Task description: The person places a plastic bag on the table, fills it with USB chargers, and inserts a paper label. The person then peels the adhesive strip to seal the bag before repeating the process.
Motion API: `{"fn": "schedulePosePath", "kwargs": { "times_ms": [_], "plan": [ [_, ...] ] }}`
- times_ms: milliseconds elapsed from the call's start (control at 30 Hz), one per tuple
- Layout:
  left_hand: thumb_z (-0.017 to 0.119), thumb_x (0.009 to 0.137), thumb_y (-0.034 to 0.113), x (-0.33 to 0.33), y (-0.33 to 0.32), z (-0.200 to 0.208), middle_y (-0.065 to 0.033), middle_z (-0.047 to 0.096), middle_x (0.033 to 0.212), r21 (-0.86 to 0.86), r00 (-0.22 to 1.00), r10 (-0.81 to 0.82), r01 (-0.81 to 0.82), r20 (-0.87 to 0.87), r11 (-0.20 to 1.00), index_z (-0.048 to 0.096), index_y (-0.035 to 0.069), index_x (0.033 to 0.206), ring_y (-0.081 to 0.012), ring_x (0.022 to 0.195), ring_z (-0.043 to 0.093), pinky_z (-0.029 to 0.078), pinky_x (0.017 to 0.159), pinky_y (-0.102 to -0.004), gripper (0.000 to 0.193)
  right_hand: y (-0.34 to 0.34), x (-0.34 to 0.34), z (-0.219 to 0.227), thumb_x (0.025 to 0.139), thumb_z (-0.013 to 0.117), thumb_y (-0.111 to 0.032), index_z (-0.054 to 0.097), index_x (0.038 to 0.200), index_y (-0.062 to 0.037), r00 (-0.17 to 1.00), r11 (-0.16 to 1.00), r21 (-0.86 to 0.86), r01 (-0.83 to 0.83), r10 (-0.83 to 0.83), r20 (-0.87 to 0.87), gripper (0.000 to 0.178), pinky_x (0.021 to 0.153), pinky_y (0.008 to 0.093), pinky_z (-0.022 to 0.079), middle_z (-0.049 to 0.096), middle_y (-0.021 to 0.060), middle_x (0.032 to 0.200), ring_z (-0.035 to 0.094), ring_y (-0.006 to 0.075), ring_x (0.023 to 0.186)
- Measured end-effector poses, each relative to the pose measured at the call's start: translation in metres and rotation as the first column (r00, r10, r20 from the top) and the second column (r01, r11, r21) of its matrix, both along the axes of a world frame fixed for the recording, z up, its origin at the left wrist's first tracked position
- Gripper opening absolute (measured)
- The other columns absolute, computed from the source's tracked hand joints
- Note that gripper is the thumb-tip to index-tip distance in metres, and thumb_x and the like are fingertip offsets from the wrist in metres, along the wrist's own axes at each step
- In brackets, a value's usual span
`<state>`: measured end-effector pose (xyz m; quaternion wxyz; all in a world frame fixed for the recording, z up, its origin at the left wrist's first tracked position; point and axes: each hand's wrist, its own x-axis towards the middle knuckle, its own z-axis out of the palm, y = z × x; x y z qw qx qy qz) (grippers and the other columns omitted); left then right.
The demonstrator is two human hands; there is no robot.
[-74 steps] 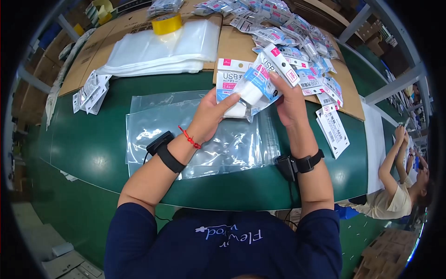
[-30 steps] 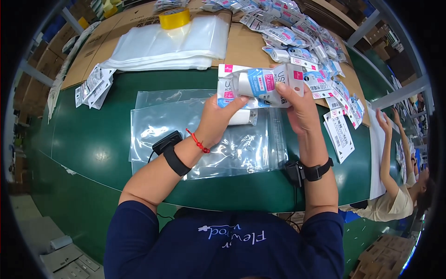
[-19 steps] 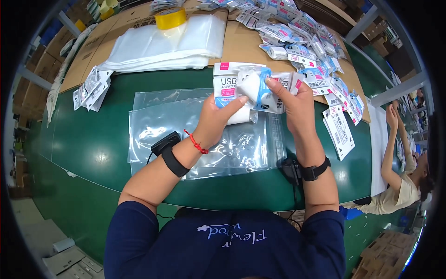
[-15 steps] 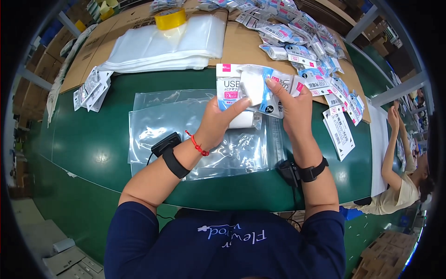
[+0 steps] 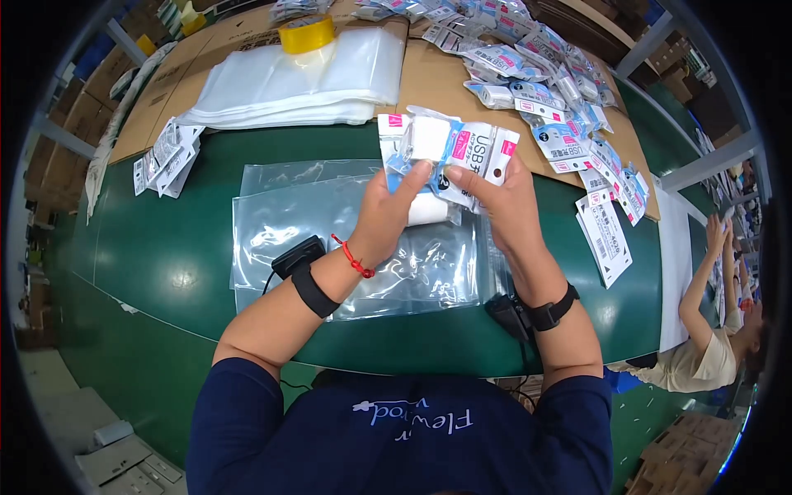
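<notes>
Both hands grip blister-type charger packets above the tabletop, thumbs on the near side and close together. The left hand (image 5: 386, 206) pinches the lower packet (image 5: 428, 210), whose white body shows beneath; the right hand (image 5: 510, 198) clasps the upper packet (image 5: 487, 153), which lies slanted across it. Below are clear plastic bags (image 5: 355, 260) on the green table (image 5: 173, 239). Beyond, a heap of similar packets (image 5: 540, 78) covers part of the cardboard (image 5: 436, 82); a yellow tape roll (image 5: 306, 35) rests on stacked translucent bags (image 5: 280, 91).
</notes>
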<state>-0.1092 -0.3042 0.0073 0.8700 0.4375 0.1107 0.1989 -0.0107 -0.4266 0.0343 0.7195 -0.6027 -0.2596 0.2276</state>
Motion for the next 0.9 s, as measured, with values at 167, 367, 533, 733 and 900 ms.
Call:
{"fn": "schedulePosePath", "kwargs": {
  "times_ms": [167,367,533,733,900],
  "plan": [
    [0.063,0.088,0.015,-0.003,-0.002,0.002,-0.0056,0.063,0.104,0.151,1.000,-0.025,0.026,-0.012,0.988,0.057,0.001,0.114,-0.0113,0.092,0.061,0.051,0.079,-0.0266,0.030,0.001,-0.010,-0.001,0.079,0.071,-0.006,0.053,0.112,0.0002,0.996,0.997,-0.067,0.047,-0.041,0.084,0.038,0.078,0.0266,0.050,0.065,0.0087,0.100,0.063,0.0135,0.087],
    [0.065,0.086,0.011,0.001,0.002,-0.001,-0.0061,0.063,0.107,0.010,0.999,-0.036,0.036,-0.014,0.999,0.055,0.001,0.117,-0.0125,0.093,0.061,0.052,0.079,-0.0296,0.034,-0.003,0.009,0.001,0.082,0.067,-0.007,0.056,0.111,0.0005,0.990,0.990,0.141,-0.019,0.038,-0.133,0.031,0.079,0.0257,0.049,0.065,0.0070,0.100,0.062,0.0112,0.088],
    [0.060,0.091,0.022,-0.001,0.001,-0.005,-0.0085,0.060,0.113,0.066,0.972,-0.234,0.235,-0.020,0.970,0.050,0.002,0.123,-0.0161,0.096,0.062,0.052,0.082,-0.0318,0.040,-0.017,0.033,0.024,0.088,0.063,-0.012,0.061,0.107,-0.0013,0.978,0.949,0.274,0.155,-0.187,0.095,0.023,0.078,0.0212,0.045,0.065,0.0022,0.096,0.059,0.0066,0.086],
    [0.045,0.096,0.043,0.003,0.002,-0.007,-0.0106,0.057,0.120,-0.099,0.949,-0.308,0.301,-0.069,0.949,0.046,0.002,0.127,-0.0218,0.103,0.060,0.052,0.086,-0.0343,0.052,-0.051,0.049,0.047,0.088,0.063,-0.015,0.061,0.108,-0.0029,0.987,0.993,0.099,-0.064,0.048,0.155,0.024,0.078,0.0216,0.045,0.064,0.0011,0.097,0.058,0.0072,0.086],
    [0.051,0.095,0.036,-0.003,0.002,0.004,-0.0107,0.058,0.118,-0.244,0.889,-0.457,0.449,0.024,0.860,0.047,0.001,0.126,-0.0209,0.104,0.060,0.051,0.086,-0.0348,0.046,-0.028,0.035,0.030,0.088,0.063,-0.017,0.057,0.114,-0.0005,0.936,0.955,-0.296,-0.015,0.117,0.331,0.032,0.081,0.0222,0.045,0.064,0.0027,0.098,0.058,0.0081,0.088]
  ]
}}
